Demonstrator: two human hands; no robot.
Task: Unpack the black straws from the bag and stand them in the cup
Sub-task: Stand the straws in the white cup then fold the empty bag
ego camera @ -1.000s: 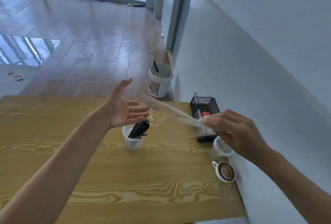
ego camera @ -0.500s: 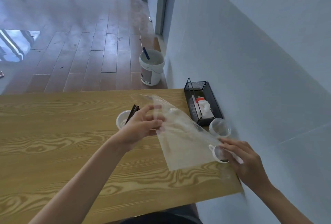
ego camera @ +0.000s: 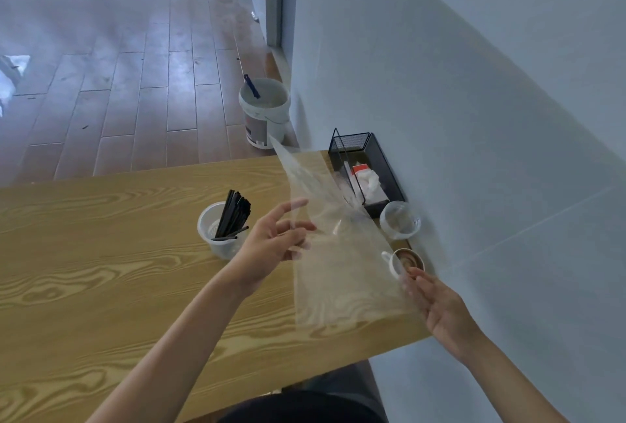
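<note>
**Black straws standing in the cup; empty clear bag between two relaxed hands**

The black straws [ego camera: 233,217] stand bunched in a translucent plastic cup [ego camera: 218,234] on the wooden table [ego camera: 101,270], near the middle of the table's far half. They lean toward the right, and one straw lies lower across the cup's rim.

The left hand [ego camera: 274,246] hovers just right of the cup with its fingers spread and loosely extended, gripping nothing; its fingertips meet the left edge of the clear plastic bag [ego camera: 338,270]. The bag looks empty and hangs as a flat, see-through sheet above the table's right side, its upper end rising toward the far edge.

The right hand [ego camera: 437,307] is at the table's right edge, palm up, fingers straight and relaxed, touching the bag's right edge; whether any finger pinches the film cannot be told.

Along the right edge, against the wall, stand a black wire-mesh organiser [ego camera: 366,172] holding white and red packets, a clear plastic cup [ego camera: 399,219], and a small white coffee cup [ego camera: 406,261] just beyond the right fingertips. A white paint bucket [ego camera: 266,114] stands on the tiled floor beyond the table's far edge.
</note>
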